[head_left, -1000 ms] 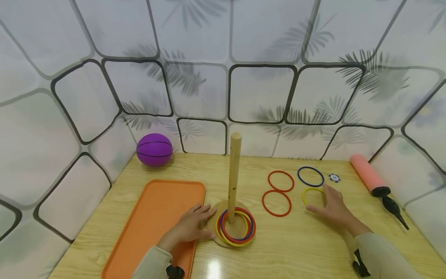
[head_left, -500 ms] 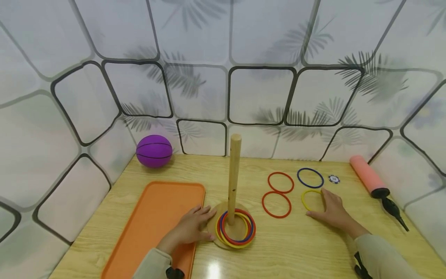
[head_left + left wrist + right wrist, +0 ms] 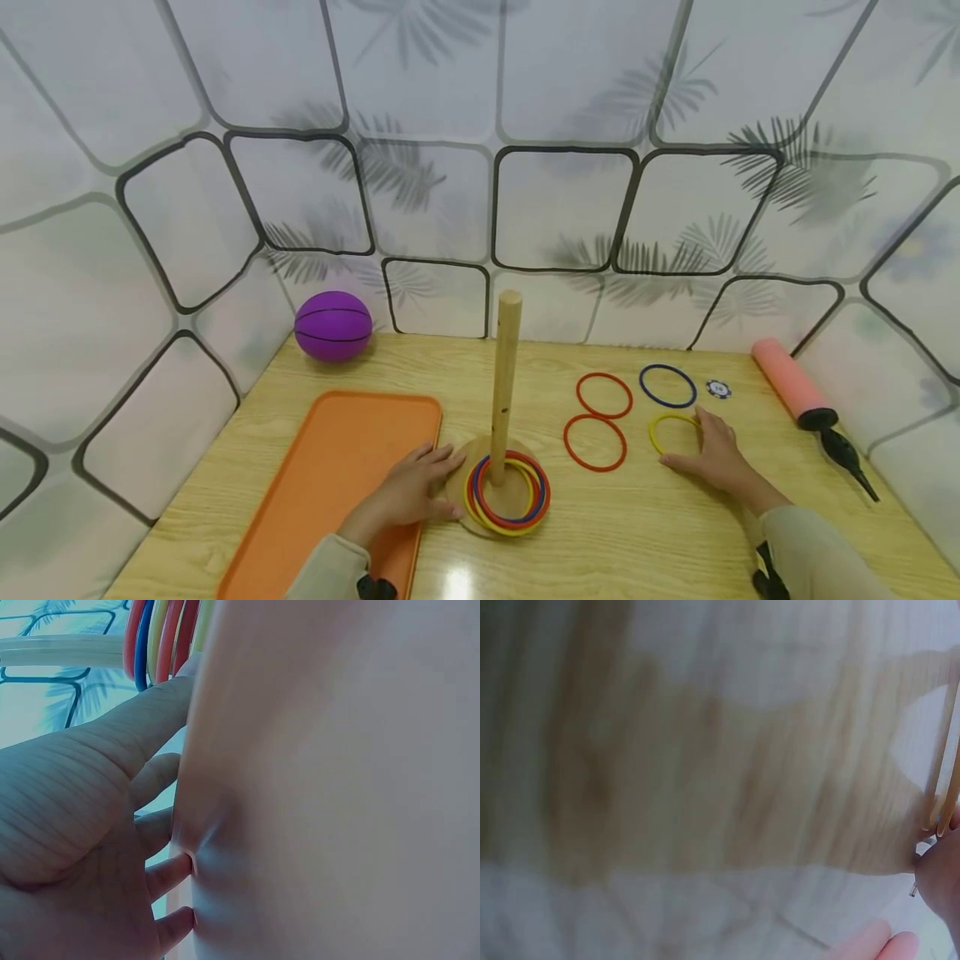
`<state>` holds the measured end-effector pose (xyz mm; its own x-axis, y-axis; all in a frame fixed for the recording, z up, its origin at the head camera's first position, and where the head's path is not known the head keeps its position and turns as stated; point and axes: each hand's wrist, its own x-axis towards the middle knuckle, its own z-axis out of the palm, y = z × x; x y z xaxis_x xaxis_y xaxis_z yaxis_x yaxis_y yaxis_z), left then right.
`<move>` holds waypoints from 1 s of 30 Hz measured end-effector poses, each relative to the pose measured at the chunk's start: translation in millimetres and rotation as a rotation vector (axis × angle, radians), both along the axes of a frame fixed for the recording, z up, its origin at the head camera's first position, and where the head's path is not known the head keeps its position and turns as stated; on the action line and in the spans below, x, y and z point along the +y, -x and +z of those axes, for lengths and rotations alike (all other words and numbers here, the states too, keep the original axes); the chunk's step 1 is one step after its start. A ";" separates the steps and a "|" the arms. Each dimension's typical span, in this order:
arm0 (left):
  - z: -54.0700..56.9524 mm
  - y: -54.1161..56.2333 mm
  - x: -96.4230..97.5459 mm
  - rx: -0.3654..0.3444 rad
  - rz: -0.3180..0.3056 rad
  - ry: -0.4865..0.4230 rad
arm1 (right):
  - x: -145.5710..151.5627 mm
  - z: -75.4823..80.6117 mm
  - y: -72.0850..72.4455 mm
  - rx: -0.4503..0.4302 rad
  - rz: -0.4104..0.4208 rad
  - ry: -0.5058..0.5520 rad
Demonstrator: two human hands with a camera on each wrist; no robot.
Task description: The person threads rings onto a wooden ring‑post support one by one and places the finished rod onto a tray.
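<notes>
A wooden post (image 3: 504, 383) stands on a round wooden base (image 3: 463, 467), with several red, blue and yellow rings (image 3: 546, 492) stacked loosely around its foot. My left hand (image 3: 405, 492) lies between the orange tray (image 3: 337, 467) and this base, fingers spread, fingertips at the base's edge. In the left wrist view the thumb reaches to the stacked rings (image 3: 161, 645). On the right, my right hand (image 3: 716, 454) spans a yellow ring (image 3: 655, 433) on the table, thumb at its near side and fingers at its right side. The right wrist view catches the ring (image 3: 951, 787) at the fingertips.
Two red rings (image 3: 595, 468) (image 3: 604, 374) and a blue ring (image 3: 667, 406) lie flat left of and behind the right hand. A poker chip (image 3: 718, 389) sits behind it. A pink hand pump (image 3: 793, 379) lies far right. A purple ball (image 3: 333, 327) rests in the back left corner.
The right hand's thumb and fingers have settled around the yellow ring, which has shifted very slightly toward me. The left hand stays where it was.
</notes>
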<state>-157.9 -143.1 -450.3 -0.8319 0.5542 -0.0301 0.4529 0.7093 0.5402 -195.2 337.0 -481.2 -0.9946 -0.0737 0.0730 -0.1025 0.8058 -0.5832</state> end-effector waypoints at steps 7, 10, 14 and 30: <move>-0.6 -0.6 0.7 -0.007 -0.009 0.003 | 0.8 2.4 -6.4 -0.026 0.012 0.000; -0.5 -0.1 0.9 -0.003 -0.012 0.005 | 0.4 7.0 -10.0 -0.032 0.031 0.003; 0.1 0.5 0.2 -0.009 -0.012 0.000 | -6.2 18.0 -15.2 0.009 0.074 0.020; -0.2 1.4 0.0 -0.032 -0.004 -0.007 | -29.5 85.6 -32.4 0.056 0.235 0.040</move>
<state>-159.3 -143.2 -450.5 -0.8285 0.5574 -0.0526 0.4380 0.7038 0.5594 -162.8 307.5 -395.6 -0.9448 -0.2988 0.1347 -0.3174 0.7322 -0.6026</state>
